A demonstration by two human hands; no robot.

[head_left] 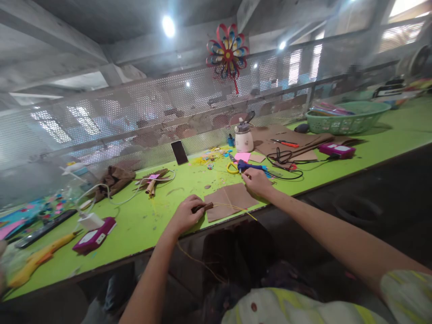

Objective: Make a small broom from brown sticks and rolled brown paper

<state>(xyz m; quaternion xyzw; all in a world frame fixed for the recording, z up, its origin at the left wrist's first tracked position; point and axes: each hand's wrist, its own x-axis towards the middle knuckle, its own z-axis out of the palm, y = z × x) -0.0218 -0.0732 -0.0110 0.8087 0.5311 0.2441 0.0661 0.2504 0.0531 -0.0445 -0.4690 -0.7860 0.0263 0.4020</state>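
Observation:
My left hand point(189, 214) is closed around a small rolled brown paper tube point(206, 207) at the near table edge. Yellow string point(232, 206) runs from beside the tube over a flat, creased piece of brown paper point(222, 198); another strand hangs below the edge. Over the paper's far right corner, my right hand point(255, 181) has its fingers pinched together. Whatever is between them is too small to make out. Just beyond those fingertips lies a dark blue glue gun point(250, 166). Yellow-handled scissors point(232, 168) lie to its left.
Behind are a white bottle point(243, 138), brown paper sheets point(280, 135), a red-handled cutter point(286, 143) and a green basket point(347, 119). Purple power boxes point(337, 150) and cables lie at both sides. A phone point(179, 152), paper rolls point(151, 186) and a yellow glue gun point(40, 258) are leftward.

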